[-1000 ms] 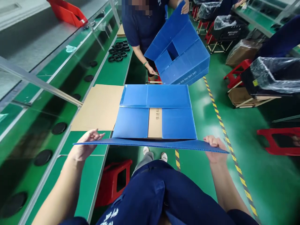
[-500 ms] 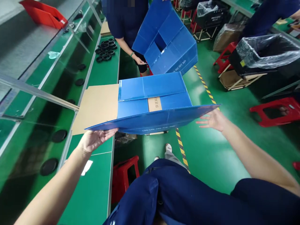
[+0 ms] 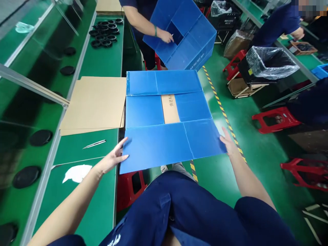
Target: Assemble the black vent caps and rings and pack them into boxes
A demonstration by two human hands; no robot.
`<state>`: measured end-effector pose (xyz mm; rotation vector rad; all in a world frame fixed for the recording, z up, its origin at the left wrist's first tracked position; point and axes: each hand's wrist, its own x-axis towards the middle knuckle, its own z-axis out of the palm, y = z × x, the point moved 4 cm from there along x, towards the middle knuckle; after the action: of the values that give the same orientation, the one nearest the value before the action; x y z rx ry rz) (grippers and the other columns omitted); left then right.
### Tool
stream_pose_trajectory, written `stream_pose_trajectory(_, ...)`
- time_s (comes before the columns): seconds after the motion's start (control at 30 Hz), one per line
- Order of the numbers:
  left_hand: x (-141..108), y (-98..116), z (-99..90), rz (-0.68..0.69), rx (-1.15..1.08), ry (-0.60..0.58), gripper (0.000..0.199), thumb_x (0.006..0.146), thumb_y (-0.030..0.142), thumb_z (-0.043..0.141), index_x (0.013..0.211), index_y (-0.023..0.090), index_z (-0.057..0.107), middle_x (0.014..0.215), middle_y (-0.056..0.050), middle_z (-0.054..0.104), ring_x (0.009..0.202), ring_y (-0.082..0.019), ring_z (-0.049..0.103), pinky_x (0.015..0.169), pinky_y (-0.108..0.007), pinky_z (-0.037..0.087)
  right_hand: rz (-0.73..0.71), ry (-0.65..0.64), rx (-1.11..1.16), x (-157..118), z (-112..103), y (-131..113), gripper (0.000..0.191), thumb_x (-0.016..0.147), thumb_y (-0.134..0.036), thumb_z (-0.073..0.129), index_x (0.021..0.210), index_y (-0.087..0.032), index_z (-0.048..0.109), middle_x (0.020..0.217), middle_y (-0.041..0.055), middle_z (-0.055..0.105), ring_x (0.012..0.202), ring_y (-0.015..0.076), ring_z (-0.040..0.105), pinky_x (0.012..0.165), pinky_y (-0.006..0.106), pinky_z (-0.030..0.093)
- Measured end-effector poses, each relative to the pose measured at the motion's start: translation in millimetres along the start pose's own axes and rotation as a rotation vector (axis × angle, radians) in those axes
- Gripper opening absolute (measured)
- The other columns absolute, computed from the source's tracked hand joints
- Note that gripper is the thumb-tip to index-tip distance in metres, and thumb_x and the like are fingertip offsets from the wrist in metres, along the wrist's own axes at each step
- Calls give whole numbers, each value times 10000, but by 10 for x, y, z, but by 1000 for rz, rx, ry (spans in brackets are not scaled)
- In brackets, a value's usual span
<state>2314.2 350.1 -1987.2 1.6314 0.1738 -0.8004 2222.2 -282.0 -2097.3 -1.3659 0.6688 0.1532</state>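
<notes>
- Your left hand (image 3: 110, 161) is at the left edge of the near flap (image 3: 164, 143); thumb and fingers are spread apart, with their tips overlapping the blue edge. You have no closed grip there, and I can't tell how much of the flap's weight that hand takes.
- Your right hand (image 3: 229, 143) is at the flap's right edge, fingers loosely open and thumb against the border. Part of this hand is hard to read, so I can't tell how firmly it presses.
- The blue box (image 3: 189, 107) stands right in front of you, beyond your hands. Its near flap spreads out toward you, with a crease running across it right of the middle.
- The two side flaps (image 3: 143, 111) lie inward with a gap between them, and the far flap (image 3: 164, 82) lies along the back.
- In that gap you see brown cardboard (image 3: 171, 114) with dark printed characters.
- On your left, flat cardboard sheets (image 3: 94, 102) lie stacked on the green bench (image 3: 104, 205), right beside the box.
- Nearer you on the bench are tweezers (image 3: 94, 144) and a crumpled white piece (image 3: 77, 173); your left forearm passes beside the white piece.
- Farther up the bench sits a cluster of black rings (image 3: 106, 38).
- Across from you, a co-worker's hand (image 3: 165, 36) reaches to the opening of a second blue box (image 3: 192, 44), which is tilted.
- Under the bench edge near you is a red stool (image 3: 123, 194).
</notes>
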Motion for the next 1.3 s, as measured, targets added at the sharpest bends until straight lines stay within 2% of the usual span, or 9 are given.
stream_pose_trajectory(0.1, 149, -137, -4, 112, 471, 225, 1369, 636, 540, 902, 1677, 165, 95, 1672, -313, 225, 1497, -546, 302, 1172, -746, 276, 100, 42, -344, 76, 6, 245, 692, 889, -429, 683, 1513, -218, 469, 1113, 102, 773, 932, 215, 753, 833, 347, 616)
stream_pose_trajectory(0.2, 463, 143, 325, 407, 1050, 407, 1366, 562, 445, 973, 1661, 169, 212, 1708, -302, 61, 1553, -571, -2, 1175, -803, 22, 110, 125, -595, 209, 68, 238, 415, 887, -404, 676, 1181, -111, 673, 889, 105, 761, 783, 180, 718, 778, 296, 592)
stream_pose_trajectory(0.43, 1564, 590, 1603, 809, 1750, -222, 1587, 392, 286, 1044, 1676, 270, 112, 1718, -261, 5, 1587, -485, 30, 1181, -781, -46, 73, 112, -767, 396, 360, 106, 434, 838, -560, 680, 619, -203, 566, 584, 38, 650, 608, 187, 671, 656, 294, 565)
stream_pose_trajectory(0.6, 1796, 430, 1598, 839, 1844, -241, 1543, 440, 162, 1025, 1662, 380, 109, 1724, -236, 80, 1553, -464, 234, 1160, -824, -25, -120, 288, -873, 502, 509, 44, 492, 837, -720, 583, 760, -234, 568, 834, 127, 715, 952, 338, 692, 934, 524, 548)
stream_pose_trajectory(0.73, 1739, 388, 1539, 798, 1818, -268, 1549, 420, 201, 1041, 1660, 384, 131, 1720, -240, 125, 1538, -465, 270, 1177, -806, 6, -708, 516, -820, 477, 904, -417, 516, 933, -663, 505, 1078, -180, 614, 1146, 214, 672, 1193, 368, 591, 1084, 595, 439)
stream_pose_trajectory(0.87, 1750, 526, 1462, 816, 1623, -362, 1358, 595, 484, 972, 1671, 296, 163, 1677, -284, 244, 1507, -464, 336, 1193, -765, 93, -966, -5, -967, 854, 2042, -1018, 440, 1042, -467, 393, 1298, -201, 632, 1322, 170, 663, 1305, 299, 560, 1156, 486, 414)
stream_pose_trajectory(1.0, 1983, 815, 1272, 827, 1468, -251, 816, 1023, 567, 485, 1670, 190, 159, 1450, -237, 595, 1424, -316, 500, 1235, -627, 177, -954, -504, -1458, 1295, 3070, -1321, 534, 1035, -450, 444, 1486, -183, 547, 1517, 149, 566, 1443, 324, 450, 1215, 546, 320)
stream_pose_trajectory(1.17, 2209, 1177, 1357, 1014, 1640, -364, 461, 1041, 542, 460, 1241, 181, 665, 981, -112, 751, 991, -245, 689, 1082, -418, 412, -1137, -686, -1753, 1450, 3319, -1498, 345, 973, -473, 610, 1098, -202, 782, 1178, 115, 760, 1271, 335, 560, 1213, 569, 249)
stream_pose_trajectory(1.3, 2045, 1597, 1388, 994, 1674, -310, 475, 1029, 598, 434, 982, 182, 658, 825, -94, 696, 801, -246, 640, 798, -342, 475, -1282, -732, -1827, 1312, 3186, -1864, 362, 1022, -428, 520, 966, -193, 789, 1050, 111, 761, 1150, 306, 550, 1004, 455, 392)
